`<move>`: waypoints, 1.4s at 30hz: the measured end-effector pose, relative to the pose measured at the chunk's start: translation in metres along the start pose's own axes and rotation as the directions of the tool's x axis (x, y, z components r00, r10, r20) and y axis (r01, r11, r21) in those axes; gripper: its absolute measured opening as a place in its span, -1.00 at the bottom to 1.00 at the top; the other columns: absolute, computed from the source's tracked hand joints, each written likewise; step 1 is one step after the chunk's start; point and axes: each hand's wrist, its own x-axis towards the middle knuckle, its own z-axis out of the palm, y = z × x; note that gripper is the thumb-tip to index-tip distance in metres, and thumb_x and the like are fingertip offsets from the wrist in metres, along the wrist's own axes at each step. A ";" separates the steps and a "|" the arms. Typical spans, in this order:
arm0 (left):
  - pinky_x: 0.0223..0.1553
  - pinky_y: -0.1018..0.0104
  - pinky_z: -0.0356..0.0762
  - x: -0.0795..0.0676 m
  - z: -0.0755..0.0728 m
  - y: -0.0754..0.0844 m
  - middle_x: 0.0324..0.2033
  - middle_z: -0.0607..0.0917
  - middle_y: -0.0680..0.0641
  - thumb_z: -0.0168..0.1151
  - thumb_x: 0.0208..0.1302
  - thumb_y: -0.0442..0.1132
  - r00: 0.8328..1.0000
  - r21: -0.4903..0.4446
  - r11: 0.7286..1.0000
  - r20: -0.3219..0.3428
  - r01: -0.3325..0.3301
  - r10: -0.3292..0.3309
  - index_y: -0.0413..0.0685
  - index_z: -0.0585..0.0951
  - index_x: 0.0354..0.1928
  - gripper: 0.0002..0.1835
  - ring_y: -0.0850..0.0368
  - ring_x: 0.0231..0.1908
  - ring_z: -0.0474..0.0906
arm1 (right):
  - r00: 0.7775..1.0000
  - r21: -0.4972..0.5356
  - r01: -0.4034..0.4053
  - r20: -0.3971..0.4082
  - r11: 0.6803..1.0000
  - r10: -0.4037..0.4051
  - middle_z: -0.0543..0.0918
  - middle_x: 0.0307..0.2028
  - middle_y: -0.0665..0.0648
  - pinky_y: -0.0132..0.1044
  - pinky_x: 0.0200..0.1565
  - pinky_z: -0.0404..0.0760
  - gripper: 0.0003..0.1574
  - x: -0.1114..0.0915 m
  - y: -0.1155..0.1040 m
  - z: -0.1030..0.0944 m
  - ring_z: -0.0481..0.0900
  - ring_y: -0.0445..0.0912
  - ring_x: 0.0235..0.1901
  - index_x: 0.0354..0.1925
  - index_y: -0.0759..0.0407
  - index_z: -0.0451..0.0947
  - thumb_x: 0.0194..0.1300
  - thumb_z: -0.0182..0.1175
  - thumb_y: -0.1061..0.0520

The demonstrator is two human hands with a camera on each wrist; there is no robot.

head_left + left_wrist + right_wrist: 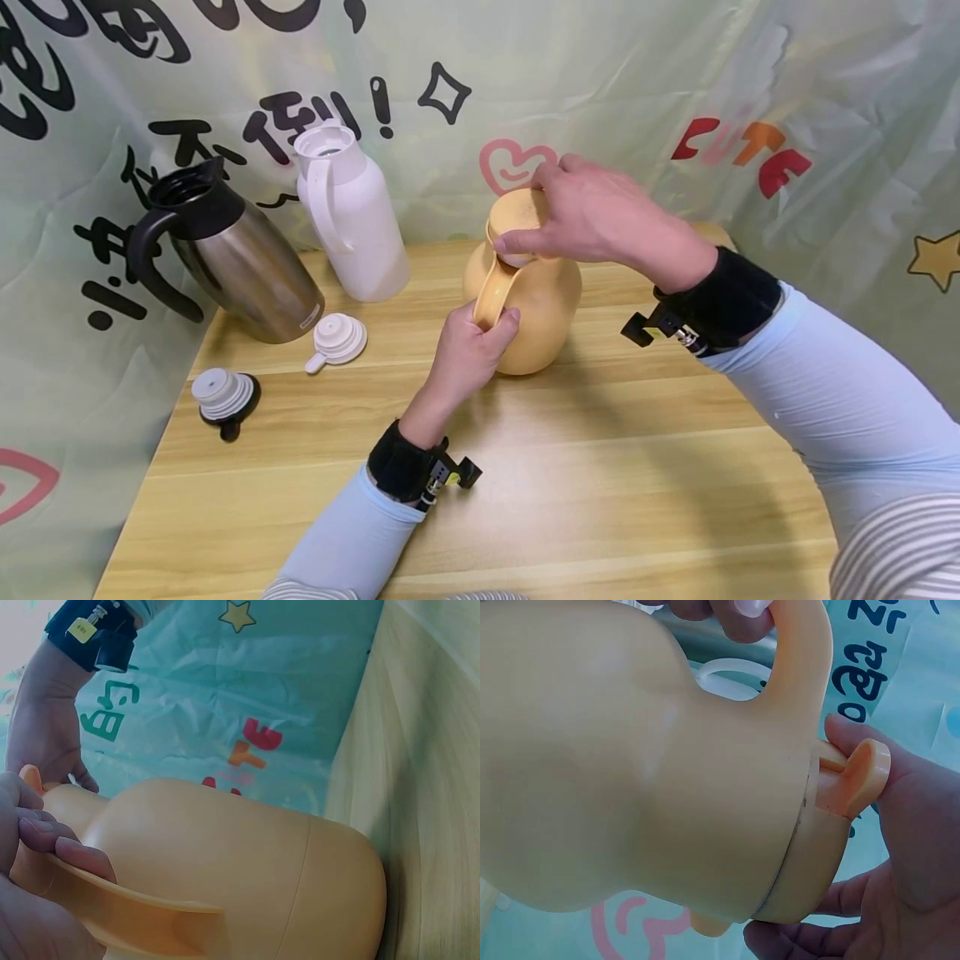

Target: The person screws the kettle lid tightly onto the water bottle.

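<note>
An orange-yellow vacuum jug stands on the table in the head view. My left hand grips its handle, with the fingers wrapped round the upper part in the left wrist view. Over the top, my right hand holds the round lid of the jug between thumb and fingers. The right wrist view shows the lid sitting at the neck, a dark seam line beneath it. A small curved tab sticks out from the lid close to the right thumb.
Left of the jug stand a white jug and a steel jug with black handle, both without lids. A white stopper and a black-rimmed stopper lie in front of them. A printed cloth hangs behind the wooden table.
</note>
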 end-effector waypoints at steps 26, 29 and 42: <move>-0.67 0.34 0.19 -0.009 -0.004 0.036 -0.77 0.28 0.06 0.19 0.25 -0.27 1.000 -0.020 1.000 0.001 0.004 -0.004 -0.14 0.40 -0.66 -0.67 0.19 -0.71 0.21 | 0.915 0.196 0.383 0.055 0.903 -0.400 0.27 0.39 0.08 0.12 0.32 0.20 -0.03 -0.004 0.034 -0.017 0.15 0.02 0.37 0.40 -0.22 0.21 0.09 0.39 -0.23; -0.66 0.33 0.18 -0.009 -0.004 0.038 -0.77 0.27 0.07 0.19 0.25 -0.28 1.000 -0.018 1.000 -0.001 0.001 -0.001 -0.13 0.38 -0.67 -0.66 0.19 -0.71 0.21 | 0.913 0.187 0.385 0.068 0.904 -0.403 0.28 0.39 0.06 0.10 0.32 0.19 -0.04 -0.001 0.028 -0.013 0.17 0.02 0.37 0.41 -0.18 0.20 0.13 0.34 -0.27; -0.64 0.33 0.19 -0.009 -0.006 0.037 -0.76 0.27 0.05 0.19 0.26 -0.26 1.000 -0.006 1.000 -0.005 0.002 -0.002 -0.13 0.39 -0.65 -0.67 0.18 -0.70 0.21 | 0.916 0.115 0.395 0.019 0.911 -0.400 0.51 0.08 0.05 -0.03 0.10 0.38 -0.10 0.014 0.010 -0.003 0.38 0.00 0.10 0.22 0.05 0.38 0.08 0.31 -0.39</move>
